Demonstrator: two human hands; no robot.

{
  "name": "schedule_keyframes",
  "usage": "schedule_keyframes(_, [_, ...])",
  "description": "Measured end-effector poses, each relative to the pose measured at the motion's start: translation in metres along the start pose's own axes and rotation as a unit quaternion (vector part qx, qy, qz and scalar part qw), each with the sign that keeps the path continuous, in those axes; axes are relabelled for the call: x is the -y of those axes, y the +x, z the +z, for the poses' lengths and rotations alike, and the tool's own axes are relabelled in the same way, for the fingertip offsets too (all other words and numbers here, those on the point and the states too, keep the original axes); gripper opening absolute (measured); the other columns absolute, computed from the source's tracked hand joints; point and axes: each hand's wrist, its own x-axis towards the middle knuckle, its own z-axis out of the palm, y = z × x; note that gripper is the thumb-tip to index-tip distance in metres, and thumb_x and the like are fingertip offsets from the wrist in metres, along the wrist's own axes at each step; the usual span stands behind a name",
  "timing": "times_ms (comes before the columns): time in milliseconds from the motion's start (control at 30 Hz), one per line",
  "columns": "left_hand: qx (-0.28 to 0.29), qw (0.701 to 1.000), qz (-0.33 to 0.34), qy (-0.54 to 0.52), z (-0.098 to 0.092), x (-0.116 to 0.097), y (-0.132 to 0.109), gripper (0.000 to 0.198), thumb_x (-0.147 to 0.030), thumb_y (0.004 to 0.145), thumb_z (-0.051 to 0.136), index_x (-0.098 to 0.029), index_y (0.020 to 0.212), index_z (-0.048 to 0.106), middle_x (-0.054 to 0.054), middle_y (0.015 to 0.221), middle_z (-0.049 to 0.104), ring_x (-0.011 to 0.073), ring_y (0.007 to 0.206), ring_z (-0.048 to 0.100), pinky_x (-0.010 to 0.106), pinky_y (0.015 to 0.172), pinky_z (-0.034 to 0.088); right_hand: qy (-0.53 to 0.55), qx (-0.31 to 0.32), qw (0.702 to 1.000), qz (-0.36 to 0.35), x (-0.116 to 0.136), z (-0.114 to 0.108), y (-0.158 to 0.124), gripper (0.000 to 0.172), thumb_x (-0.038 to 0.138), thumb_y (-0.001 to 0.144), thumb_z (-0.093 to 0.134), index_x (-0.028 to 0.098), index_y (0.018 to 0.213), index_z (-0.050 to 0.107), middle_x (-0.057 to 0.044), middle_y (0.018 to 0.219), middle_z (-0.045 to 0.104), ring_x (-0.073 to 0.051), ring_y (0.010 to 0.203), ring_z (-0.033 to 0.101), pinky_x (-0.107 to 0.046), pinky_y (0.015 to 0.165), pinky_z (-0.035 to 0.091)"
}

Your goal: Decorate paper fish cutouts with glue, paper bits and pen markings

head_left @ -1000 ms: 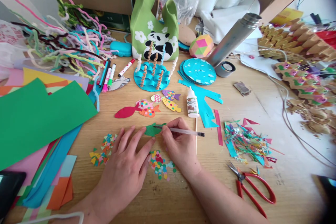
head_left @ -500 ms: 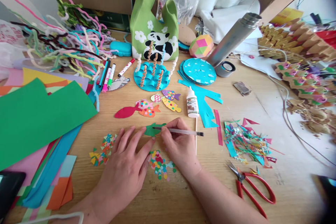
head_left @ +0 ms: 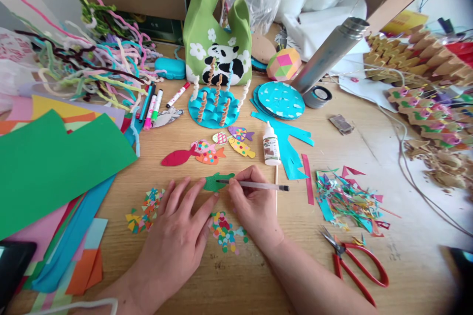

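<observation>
A green paper fish point(head_left: 213, 183) lies flat on the table between my hands, with small marks on its body. My right hand point(head_left: 254, 202) is closed around a pen point(head_left: 258, 185) whose tip rests on the fish. My left hand point(head_left: 181, 221) lies flat with fingers spread, its fingertips at the fish's left end. Small round paper dots point(head_left: 225, 231) are heaped between the hands, and little paper triangles point(head_left: 146, 209) lie left of my left hand. Beyond the green fish are a red paper fish point(head_left: 178, 157) and several decorated ones, including a yellow fish point(head_left: 241, 147).
A glue bottle point(head_left: 271, 146) stands beyond my right hand. Red-handled scissors point(head_left: 354, 258) and paper scraps point(head_left: 347, 199) lie to the right. Coloured paper sheets point(head_left: 66, 167) cover the left side. A blue disc with twisted stems point(head_left: 214, 108) and a steel flask point(head_left: 328, 56) stand behind.
The pen and my right hand have shifted very slightly to the right, the tip moving along the green fish. My left hand stays where it was.
</observation>
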Motion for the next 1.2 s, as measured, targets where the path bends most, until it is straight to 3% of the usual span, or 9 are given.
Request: schedule_keyframes(1200, [0.004,1.000,0.005,0.008,0.0007,0.0004,-0.0012,0.036,-0.024,0.096,0.049,-0.024,0.131,0.060,0.012,0.142,0.051,0.0348,0.136,0.040,0.063,0.113,0.035,-0.013,-0.001,1.000,-0.026,0.0018,-0.0007,0.0010,0.017,0.022,0.078,0.062,0.022,0.068,0.048,0.007,0.055,0.047,-0.009,0.046,0.042,-0.021,0.042,0.032])
